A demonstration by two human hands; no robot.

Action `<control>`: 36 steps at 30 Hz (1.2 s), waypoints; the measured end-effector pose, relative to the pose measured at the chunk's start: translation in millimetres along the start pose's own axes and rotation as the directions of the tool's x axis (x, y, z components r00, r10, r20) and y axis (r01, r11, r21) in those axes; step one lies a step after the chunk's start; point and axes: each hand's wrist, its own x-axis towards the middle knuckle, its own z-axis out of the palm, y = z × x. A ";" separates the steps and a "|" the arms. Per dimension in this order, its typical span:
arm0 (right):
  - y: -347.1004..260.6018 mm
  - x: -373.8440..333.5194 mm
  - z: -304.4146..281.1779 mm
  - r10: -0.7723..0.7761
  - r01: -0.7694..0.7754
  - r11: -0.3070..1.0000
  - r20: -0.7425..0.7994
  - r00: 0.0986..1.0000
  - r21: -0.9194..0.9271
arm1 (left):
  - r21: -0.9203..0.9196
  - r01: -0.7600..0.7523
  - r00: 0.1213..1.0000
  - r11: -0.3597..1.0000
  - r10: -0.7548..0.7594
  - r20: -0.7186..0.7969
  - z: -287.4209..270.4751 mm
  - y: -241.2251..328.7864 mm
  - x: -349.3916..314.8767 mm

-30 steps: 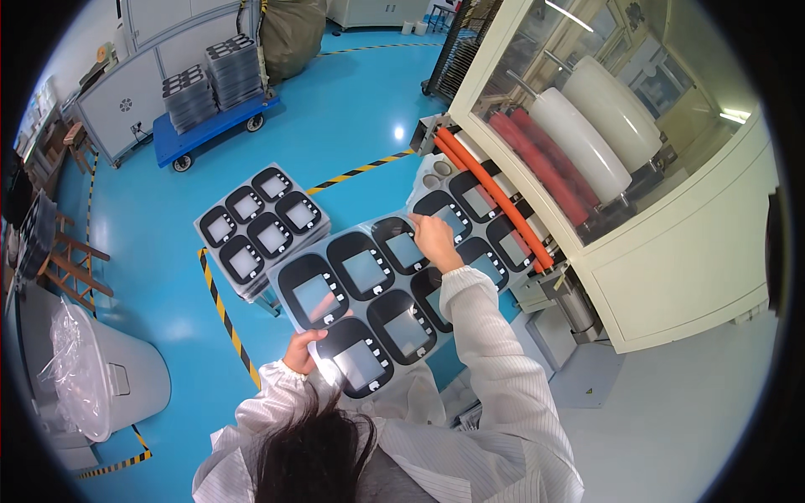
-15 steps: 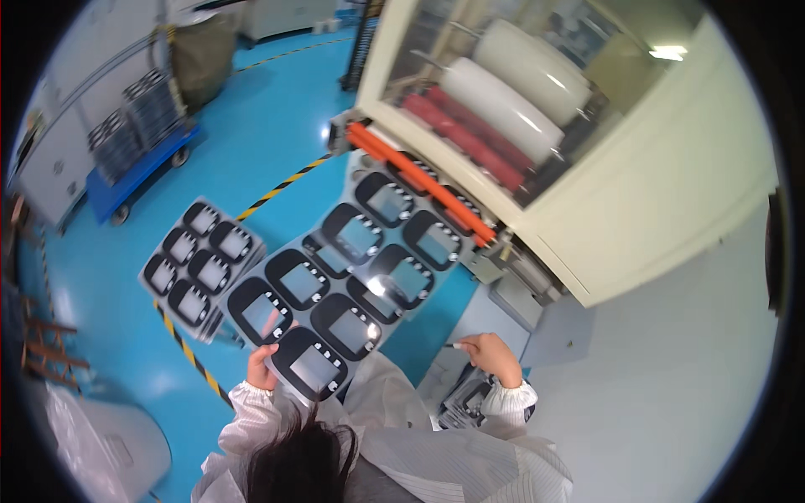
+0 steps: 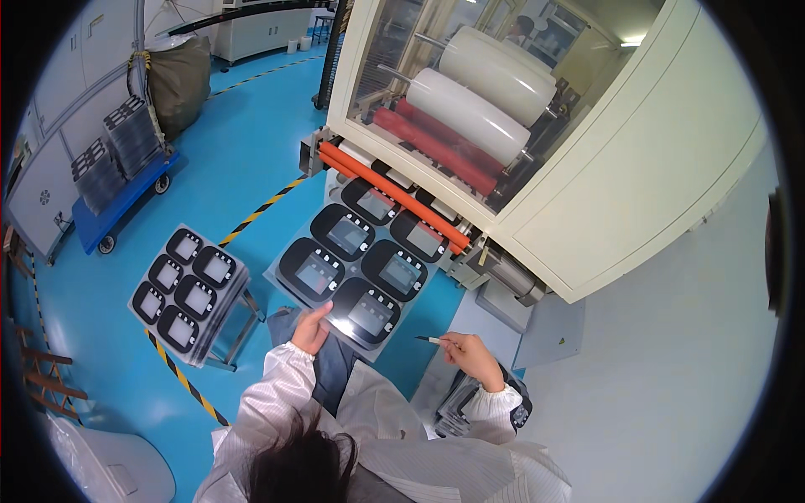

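Note:
My left hand (image 3: 313,329) grips the near edge of a clear film sheet (image 3: 355,267), thumb on top. Black rounded frame shapes with clear windows are printed across it, and its far end runs under the orange rollers (image 3: 394,197) of the machine. To the right of the sheet, my right hand (image 3: 471,359) is closed on a slim knife (image 3: 431,339), its dark thin blade pointing left toward the sheet's corner. The fingers of my left hand beneath the film are partly hidden.
A stack of similar printed sheets (image 3: 189,293) rests on a metal stand at left. Dark cut pieces (image 3: 453,411) lie below my right forearm. The cream machine (image 3: 620,184) holds white rolls (image 3: 470,117). Farther off stand a blue cart (image 3: 126,201) and a white bin (image 3: 117,461).
My left hand has moved nearer the machine, and the film now reaches less far toward my lower left. Fewer printed frames show. The knife stays in my right hand.

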 end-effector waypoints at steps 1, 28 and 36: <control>2.4 1.1 0.7 -0.005 0.005 1.000 -0.017 1.000 0.019 | -0.004 0.001 1.000 1.000 -0.001 -0.001 1.0 0.4 1.3; -49.9 187.4 32.1 -0.376 0.362 0.925 -0.397 0.837 -0.114 | -0.044 -0.088 0.992 0.995 0.083 -0.100 -18.9 12.9 -86.1; -93.1 256.1 77.9 -0.499 0.399 0.858 -0.336 0.799 -0.323 | -0.108 -0.193 0.973 0.975 0.176 -0.147 -32.1 10.0 -111.2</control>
